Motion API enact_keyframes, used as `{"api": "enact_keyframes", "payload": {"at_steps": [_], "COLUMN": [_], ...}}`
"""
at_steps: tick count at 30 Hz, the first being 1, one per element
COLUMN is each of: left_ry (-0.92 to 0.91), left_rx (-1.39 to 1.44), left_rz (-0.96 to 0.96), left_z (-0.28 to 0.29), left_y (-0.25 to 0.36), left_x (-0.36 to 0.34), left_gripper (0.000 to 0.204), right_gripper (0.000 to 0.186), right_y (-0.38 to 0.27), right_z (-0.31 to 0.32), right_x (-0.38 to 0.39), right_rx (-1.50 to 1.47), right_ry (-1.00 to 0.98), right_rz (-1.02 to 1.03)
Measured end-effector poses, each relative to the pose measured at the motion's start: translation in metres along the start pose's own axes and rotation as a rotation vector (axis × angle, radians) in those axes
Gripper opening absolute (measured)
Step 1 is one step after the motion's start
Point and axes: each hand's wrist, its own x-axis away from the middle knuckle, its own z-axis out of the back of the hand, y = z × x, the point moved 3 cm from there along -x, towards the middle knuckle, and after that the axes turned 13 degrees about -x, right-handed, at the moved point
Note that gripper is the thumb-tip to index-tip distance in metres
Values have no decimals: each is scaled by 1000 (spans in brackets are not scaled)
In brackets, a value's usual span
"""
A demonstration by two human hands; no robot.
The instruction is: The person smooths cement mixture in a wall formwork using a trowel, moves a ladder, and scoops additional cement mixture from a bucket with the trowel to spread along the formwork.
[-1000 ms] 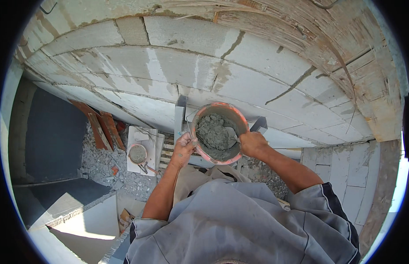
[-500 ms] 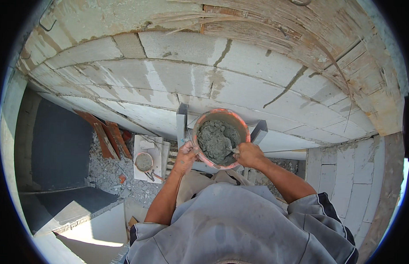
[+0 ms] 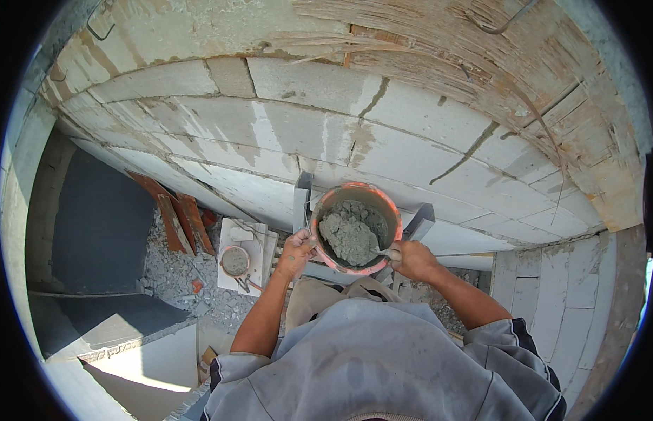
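Left hand [image 3: 295,255] pinches the bucket's [image 3: 398,216] rim, right hand [image 3: 415,261] clutches the trowel [image 3: 380,252], blade now under mortar [image 3: 351,230], apparently scooping!

Lumpy, matt mortar [image 3: 351,235] is seen in a smeared bucket [image 3: 384,205] beside the right hand [image 3: 415,261]; beyond it, dull, stained blocks [image 3: 309,130] are topped by rough, splintered wood [image 3: 411,21].

Left hand [image 3: 295,255] was curled in grip; right hand [image 3: 415,261] was closed fist-like. Both bare forearms [image 3: 471,297] slanted forward, inward.
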Motion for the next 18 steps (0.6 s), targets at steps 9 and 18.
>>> {"api": "enact_keyframes", "payload": {"at_steps": [9, 18], "left_ry": [34, 3], "left_rx": [-150, -230], "left_rz": [32, 65], "left_z": [1, 8], "left_y": [1, -1], "left_x": [-1, 3], "left_gripper": [16, 27], "right_gripper": [29, 24], "right_y": [-82, -311], "right_z": [100, 261], "right_x": [64, 167], "right_rx": [184, 396], "right_ry": [-29, 64], "right_rz": [170, 611]}}
